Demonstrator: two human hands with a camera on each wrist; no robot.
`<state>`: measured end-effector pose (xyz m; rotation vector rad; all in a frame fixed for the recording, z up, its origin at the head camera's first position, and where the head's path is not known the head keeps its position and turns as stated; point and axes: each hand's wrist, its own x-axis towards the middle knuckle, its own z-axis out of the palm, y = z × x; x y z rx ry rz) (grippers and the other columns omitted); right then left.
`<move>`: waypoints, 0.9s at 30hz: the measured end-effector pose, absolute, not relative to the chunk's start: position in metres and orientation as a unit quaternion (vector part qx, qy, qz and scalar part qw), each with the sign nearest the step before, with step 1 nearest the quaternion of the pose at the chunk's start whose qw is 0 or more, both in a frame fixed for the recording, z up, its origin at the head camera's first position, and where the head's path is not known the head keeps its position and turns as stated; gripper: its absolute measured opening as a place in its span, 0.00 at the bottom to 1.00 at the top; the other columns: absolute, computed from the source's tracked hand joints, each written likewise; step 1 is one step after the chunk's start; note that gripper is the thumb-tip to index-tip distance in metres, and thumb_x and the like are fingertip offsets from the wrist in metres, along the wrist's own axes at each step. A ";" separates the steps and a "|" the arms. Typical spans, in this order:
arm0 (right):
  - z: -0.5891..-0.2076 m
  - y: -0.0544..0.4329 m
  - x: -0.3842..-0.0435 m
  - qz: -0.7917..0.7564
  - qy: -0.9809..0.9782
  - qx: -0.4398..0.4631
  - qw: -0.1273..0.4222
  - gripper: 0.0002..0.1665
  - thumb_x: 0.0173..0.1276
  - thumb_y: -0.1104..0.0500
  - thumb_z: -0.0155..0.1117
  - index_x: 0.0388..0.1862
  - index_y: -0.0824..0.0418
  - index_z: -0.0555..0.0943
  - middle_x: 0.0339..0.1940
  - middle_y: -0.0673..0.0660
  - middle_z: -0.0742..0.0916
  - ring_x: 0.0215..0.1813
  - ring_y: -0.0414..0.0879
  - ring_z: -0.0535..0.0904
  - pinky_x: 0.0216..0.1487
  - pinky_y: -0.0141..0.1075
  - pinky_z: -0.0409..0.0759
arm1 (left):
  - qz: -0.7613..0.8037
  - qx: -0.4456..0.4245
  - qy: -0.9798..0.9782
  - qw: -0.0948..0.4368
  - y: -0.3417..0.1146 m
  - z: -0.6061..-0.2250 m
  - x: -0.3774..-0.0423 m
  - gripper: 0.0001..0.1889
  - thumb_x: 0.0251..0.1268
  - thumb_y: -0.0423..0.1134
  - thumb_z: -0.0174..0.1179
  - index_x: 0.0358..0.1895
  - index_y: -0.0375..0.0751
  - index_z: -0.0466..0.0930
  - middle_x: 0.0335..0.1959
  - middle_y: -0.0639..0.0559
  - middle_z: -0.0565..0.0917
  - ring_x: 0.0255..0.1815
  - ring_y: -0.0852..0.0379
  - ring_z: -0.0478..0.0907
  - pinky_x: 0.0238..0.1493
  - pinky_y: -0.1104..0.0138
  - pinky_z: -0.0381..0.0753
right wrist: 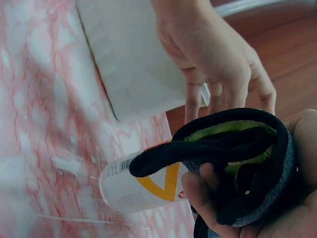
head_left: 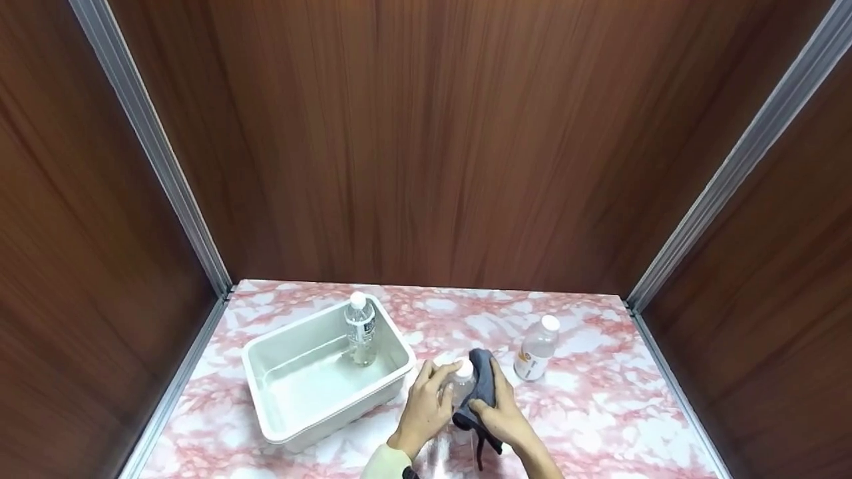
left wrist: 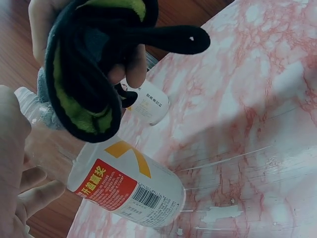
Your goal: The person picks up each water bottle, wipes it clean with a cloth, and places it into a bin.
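A dark cloth [left wrist: 81,84] with a black edge and some green inside is bunched up very close. The right grip [head_left: 502,416], a bare hand, has its fingers and thumb bent round it. The left grip [head_left: 423,407] has its fingers curled round the top part of a clear bottle [left wrist: 133,186]. This bottle is between the two grips, at the near side of the desk [head_left: 599,426], and its long way goes up and down. From the right grip it lies just to the left, and the cloth looks to touch its side. Another bottle [head_left: 536,350] stands off to the right. A third bottle [head_left: 360,332] stands in the white bin [head_left: 359,419] on the left.
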<state>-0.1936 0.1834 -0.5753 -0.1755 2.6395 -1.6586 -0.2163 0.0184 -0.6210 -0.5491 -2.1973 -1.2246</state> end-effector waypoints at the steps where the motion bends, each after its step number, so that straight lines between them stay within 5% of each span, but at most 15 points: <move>1: -0.575 0.182 -0.193 -0.529 0.847 -0.052 0.012 0.59 0.56 0.67 0.65 0.83 0.67 0.46 0.77 0.80 0.57 0.73 0.68 0.61 0.71 0.58 0.64 | -0.456 -0.204 -0.820 0.280 0.018 -0.621 -0.216 0.27 0.55 0.23 0.63 0.59 0.49 0.83 0.33 0.52 0.70 0.31 0.69 0.63 0.32 0.77 0.72; 8: -0.575 0.169 -0.192 -0.527 0.849 -0.028 0.014 0.60 0.59 0.61 0.67 0.83 0.66 0.42 0.76 0.81 0.55 0.77 0.73 0.52 0.74 0.68 0.58 | -0.464 -0.207 -0.817 0.273 0.016 -0.619 -0.217 0.25 0.60 0.23 0.59 0.59 0.49 0.84 0.32 0.54 0.69 0.31 0.69 0.63 0.33 0.77 0.71; 27: -0.588 0.159 -0.193 -0.507 0.859 -0.062 0.019 0.67 0.62 0.60 0.69 0.80 0.72 0.29 0.72 0.87 0.42 0.74 0.84 0.50 0.73 0.70 0.59 | -0.474 -0.199 -0.819 0.256 0.015 -0.619 -0.217 0.26 0.61 0.23 0.56 0.59 0.51 0.84 0.33 0.55 0.69 0.32 0.68 0.65 0.35 0.76 0.73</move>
